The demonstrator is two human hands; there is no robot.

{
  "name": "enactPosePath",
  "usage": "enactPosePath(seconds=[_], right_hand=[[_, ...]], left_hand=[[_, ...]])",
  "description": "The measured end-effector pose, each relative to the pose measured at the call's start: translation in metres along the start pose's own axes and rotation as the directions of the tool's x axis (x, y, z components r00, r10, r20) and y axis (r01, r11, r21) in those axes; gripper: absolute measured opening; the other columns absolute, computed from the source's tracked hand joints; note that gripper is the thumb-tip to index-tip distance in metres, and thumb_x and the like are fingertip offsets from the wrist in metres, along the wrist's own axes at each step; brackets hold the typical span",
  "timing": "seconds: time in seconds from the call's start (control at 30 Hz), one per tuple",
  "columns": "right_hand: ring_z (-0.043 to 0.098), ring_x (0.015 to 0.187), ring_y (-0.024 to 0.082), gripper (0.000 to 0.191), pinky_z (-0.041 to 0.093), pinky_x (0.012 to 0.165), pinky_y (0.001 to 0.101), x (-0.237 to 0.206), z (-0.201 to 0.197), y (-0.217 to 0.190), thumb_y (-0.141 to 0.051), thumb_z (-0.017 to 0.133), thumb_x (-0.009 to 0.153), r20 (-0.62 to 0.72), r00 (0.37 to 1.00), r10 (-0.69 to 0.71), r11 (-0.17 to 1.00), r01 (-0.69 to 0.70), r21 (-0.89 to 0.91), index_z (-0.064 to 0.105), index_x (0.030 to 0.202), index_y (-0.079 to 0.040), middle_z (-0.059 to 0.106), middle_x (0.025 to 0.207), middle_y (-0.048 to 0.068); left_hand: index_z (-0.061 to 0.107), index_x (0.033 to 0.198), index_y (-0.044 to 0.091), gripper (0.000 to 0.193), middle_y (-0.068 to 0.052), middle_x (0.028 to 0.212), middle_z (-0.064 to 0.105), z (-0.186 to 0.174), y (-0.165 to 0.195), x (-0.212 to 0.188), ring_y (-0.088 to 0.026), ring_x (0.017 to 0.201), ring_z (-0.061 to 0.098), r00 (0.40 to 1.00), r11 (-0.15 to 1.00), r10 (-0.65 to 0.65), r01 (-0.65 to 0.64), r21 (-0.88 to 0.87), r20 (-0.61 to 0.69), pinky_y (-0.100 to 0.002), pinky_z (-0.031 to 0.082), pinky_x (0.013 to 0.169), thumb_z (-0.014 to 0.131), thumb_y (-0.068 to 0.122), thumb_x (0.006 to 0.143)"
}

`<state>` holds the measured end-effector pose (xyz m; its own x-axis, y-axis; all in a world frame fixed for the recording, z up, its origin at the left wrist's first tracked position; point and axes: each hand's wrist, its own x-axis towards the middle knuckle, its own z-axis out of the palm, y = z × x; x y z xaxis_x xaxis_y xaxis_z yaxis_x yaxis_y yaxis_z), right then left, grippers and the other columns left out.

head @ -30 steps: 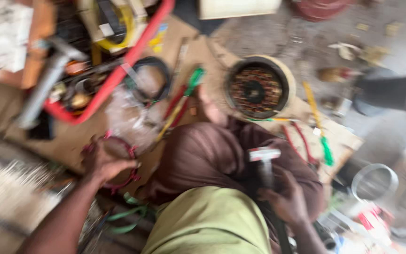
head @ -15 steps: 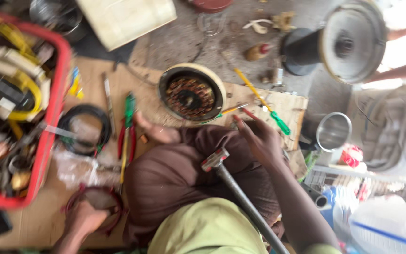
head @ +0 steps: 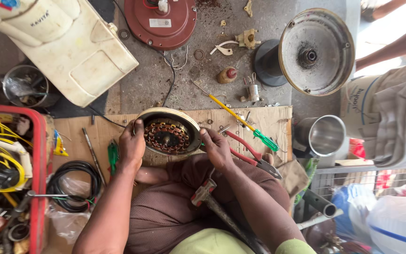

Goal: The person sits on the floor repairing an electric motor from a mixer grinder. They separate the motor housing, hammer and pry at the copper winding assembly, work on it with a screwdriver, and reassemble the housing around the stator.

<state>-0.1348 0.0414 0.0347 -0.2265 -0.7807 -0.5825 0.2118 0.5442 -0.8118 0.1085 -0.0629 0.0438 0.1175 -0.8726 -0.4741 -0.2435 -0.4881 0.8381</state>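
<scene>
A round fan motor stator [head: 169, 131] with copper windings and a cream rim lies on a sheet of cardboard [head: 269, 120] on the floor. My left hand [head: 131, 145] grips its left rim. My right hand [head: 217, 148] holds its right rim. A hammer [head: 204, 192] rests across my lap, its head near my right wrist. Red-handled pliers [head: 250, 155] lie just right of my right hand. A long screwdriver with a yellow shaft and green handle [head: 246, 124] lies diagonally beyond them.
A red crate of wires and tools [head: 10, 178] stands at left, with a black cable coil [head: 74, 183] beside it. Ahead are a cream plastic housing [head: 71, 47], a dark red motor cover [head: 160, 21], a grey metal bowl-shaped cover [head: 316, 51] and a steel cup [head: 326, 135]. Another person's arms [head: 391, 42] show at right.
Both hands have moved onto the stator's rim. The left hand left a red ring at the lower left. The right hand let go of the hammer, which now lies on my lap.
</scene>
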Motion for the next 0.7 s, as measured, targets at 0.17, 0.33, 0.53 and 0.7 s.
enactPosePath(seconds=[0.17,0.33,0.53,0.7], right_hand=[[0.069,0.106,0.015,0.044,0.062,0.088,0.0356,0.008,-0.014,0.002,-0.027,0.069,0.099,-0.047,0.996,0.072,0.987,-0.065,0.145,0.067,0.134,0.000,0.075,0.114,0.004],[0.068,0.109,0.034,0.060,0.059,0.091,0.0479,0.015,-0.007,0.005,-0.040,0.055,0.105,0.203,0.959,0.198,0.853,-0.270,0.447,0.051,0.145,0.004,0.068,0.127,0.015],[0.041,0.144,0.045,0.103,0.043,0.108,0.0619,0.005,0.036,-0.018,-0.074,0.053,0.085,0.350,0.876,0.331,0.746,-0.470,0.471,0.024,0.161,-0.010,0.034,0.164,0.017],[0.027,0.146,0.053,0.126,0.033,0.111,0.0777,-0.008,0.072,-0.044,-0.084,0.059,0.062,0.412,0.748,0.520,0.596,-0.663,0.452,0.018,0.161,-0.018,0.024,0.164,0.020]], left_hand=[[0.077,0.110,0.005,0.033,-0.013,0.089,0.075,-0.003,0.043,-0.016,-0.017,0.081,0.062,0.999,0.962,0.037,-0.030,0.273,-0.020,-0.035,0.052,0.078,0.070,0.036,0.100],[0.076,0.111,0.002,0.030,-0.015,0.095,0.078,-0.032,0.097,-0.056,-0.017,0.086,0.074,0.873,0.816,0.471,-0.487,0.312,0.131,-0.034,0.057,0.077,0.077,0.026,0.092],[0.077,0.108,-0.002,0.026,-0.018,0.097,0.077,-0.032,0.124,-0.076,-0.028,0.087,0.077,0.761,0.608,0.608,-0.630,0.484,0.228,-0.037,0.061,0.076,0.077,0.010,0.085],[0.076,0.118,0.003,0.035,-0.016,0.101,0.078,-0.019,0.113,-0.068,-0.026,0.083,0.079,0.874,0.694,0.441,-0.477,0.540,0.206,-0.033,0.062,0.072,0.075,0.009,0.084]])
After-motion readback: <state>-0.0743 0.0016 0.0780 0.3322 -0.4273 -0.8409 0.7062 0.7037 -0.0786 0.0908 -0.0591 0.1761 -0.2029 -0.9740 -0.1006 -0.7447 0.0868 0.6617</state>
